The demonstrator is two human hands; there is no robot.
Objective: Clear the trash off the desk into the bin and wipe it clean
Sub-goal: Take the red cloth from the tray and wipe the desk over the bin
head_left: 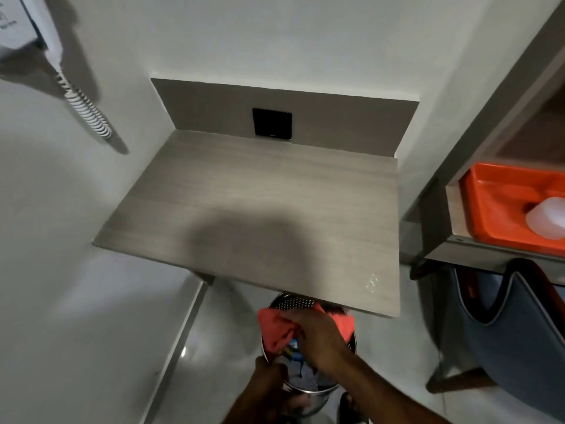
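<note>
Head view, looking down. A perforated metal bin [293,301] stands on the pale floor [91,332], partly tucked under the near edge of the desk [244,194]. Its rim shows a band of small holes at the far side; inside lie crumpled items in grey and blue, too blurred to name. An orange-red cloth [276,330] is bunched over the mouth of the bin, with a second fold of it showing beyond the wrist at the right rim.

The right hand [318,335] reaches over the bin from the lower right, fingers curled down and closed upon the cloth. The left hand [269,373] sits at the near left rim of the bin, fingers curled; whether it grips the rim or only rests against it cannot be told.

The desk is a grey wood-grain slab fixed into a wall recess, its top bare save for a small wet glint near the right front corner. A black square wall plate [272,123] is set in the grey back panel [214,108] above it.

Upper left, a white wall telephone [46,41] hangs with its coiled cord [88,114] trailing down. At right, a shelf unit [489,123] holds an orange tray [501,206] containing a white translucent object [547,218]. Below it stands a blue-grey chair [513,347].
</note>
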